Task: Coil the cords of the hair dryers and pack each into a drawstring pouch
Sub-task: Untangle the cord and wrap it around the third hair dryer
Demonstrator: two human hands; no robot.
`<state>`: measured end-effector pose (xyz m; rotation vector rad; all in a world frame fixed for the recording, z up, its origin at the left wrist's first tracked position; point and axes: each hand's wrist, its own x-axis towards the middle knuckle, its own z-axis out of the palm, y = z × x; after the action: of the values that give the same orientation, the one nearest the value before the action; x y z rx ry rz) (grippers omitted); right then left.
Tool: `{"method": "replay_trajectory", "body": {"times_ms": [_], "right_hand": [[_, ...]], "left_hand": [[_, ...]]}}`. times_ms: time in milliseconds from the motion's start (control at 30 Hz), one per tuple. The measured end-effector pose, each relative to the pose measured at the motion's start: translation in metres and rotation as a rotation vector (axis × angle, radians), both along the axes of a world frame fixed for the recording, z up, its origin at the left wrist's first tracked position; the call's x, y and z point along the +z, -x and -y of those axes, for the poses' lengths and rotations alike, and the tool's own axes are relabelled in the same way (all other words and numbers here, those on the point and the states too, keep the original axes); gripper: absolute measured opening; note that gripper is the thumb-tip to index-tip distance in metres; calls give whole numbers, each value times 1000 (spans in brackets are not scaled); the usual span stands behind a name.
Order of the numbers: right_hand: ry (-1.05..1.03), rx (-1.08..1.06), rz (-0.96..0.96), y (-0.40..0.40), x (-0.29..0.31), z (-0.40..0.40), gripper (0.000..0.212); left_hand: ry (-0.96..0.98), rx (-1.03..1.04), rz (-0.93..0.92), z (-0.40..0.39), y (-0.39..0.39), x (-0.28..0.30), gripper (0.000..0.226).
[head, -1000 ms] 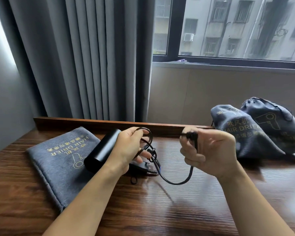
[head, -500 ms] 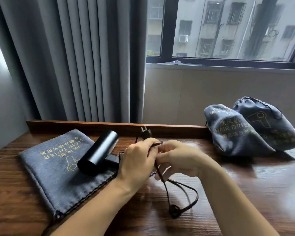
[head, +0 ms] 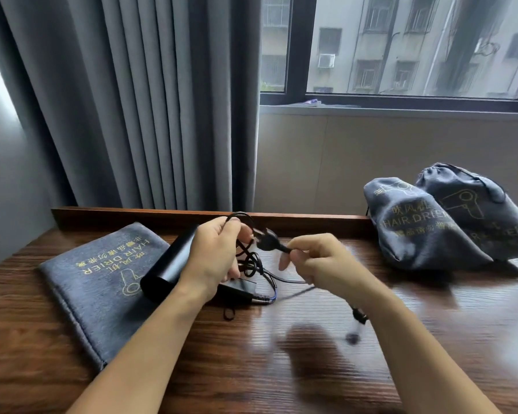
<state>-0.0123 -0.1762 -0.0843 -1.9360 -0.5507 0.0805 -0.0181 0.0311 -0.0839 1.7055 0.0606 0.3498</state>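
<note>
Head view shows two filled pouches: the nearer packed pouch (head: 413, 225) and the one behind it (head: 476, 210) sit bulging at the right end of the table (head: 281, 369), so I judge two dryers are done. The last hair dryer (head: 169, 264) lies with its barrel across the flat empty pouch (head: 102, 276) on the left, not yet bagged.

The left hand (head: 216, 258) has its fingers curled round several gathered loops of the cord (head: 248, 264) just above the dryer's handle. The right hand (head: 320, 261) pinches the cord between thumb and fingertips just behind the plug (head: 266, 243), the other fingers loosely bent. A slack length trails to the table beneath the right wrist (its far end is blurred).

Against half a second ago, the hands, then pressed together, are now apart, and the plug, then standing up behind them, now points sideways between them. Left, by my reckoning: the final wrap, bagging, drawing the string.
</note>
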Motion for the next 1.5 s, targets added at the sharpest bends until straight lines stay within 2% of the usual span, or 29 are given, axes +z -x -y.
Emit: {"method": "replay_trajectory", "body": {"times_ms": [67,233,300,600,733,900,1100,1167,1233,1267,1333,1367,1433,1467,1500], "right_hand": [[-18,-43,8,-2,4,9,33],[-223,-345,164,-18,0,17,35],[-219,-430,195,-23,-4,17,33],[140,-641,300,-29,-20,22,24],[222,-691,314,-32,-26,20,31],[244,-755,295,-34,-32,15,17],[292,-698,262,-38,-42,14,23],[402,-691,266,-41,-46,14,25],[591,-748,418,-38,-46,10,25],[600,-744,549,-35,-43,7,28],[380,-567,740,-20,-35,-4,39],[207,-389,668,-9,-29,-11,43],[-33,-54,296,12,-17,-28,47],[-68,47,155,16,-15,-34,43],[-72,91,94,16,-16,-38,36]], "left_hand": [[45,4,-26,-3,-1,3,36],[186,-26,-77,-6,1,11,24],[217,-35,-83,-7,1,12,24],[414,-177,-87,-14,5,17,25],[466,-272,-71,-17,4,17,26],[529,-361,-42,-16,3,16,27],[619,-388,-60,-15,4,17,26],[649,-392,-50,-14,4,18,25],[668,-387,-30,-13,5,17,25],[672,-376,-22,-12,5,17,24],[667,-344,-9,-10,7,18,23],[661,-335,-1,-9,7,18,22],[639,-324,20,-7,8,18,21],[619,-311,30,-6,9,18,21],[590,-295,41,-7,9,16,21]]}}
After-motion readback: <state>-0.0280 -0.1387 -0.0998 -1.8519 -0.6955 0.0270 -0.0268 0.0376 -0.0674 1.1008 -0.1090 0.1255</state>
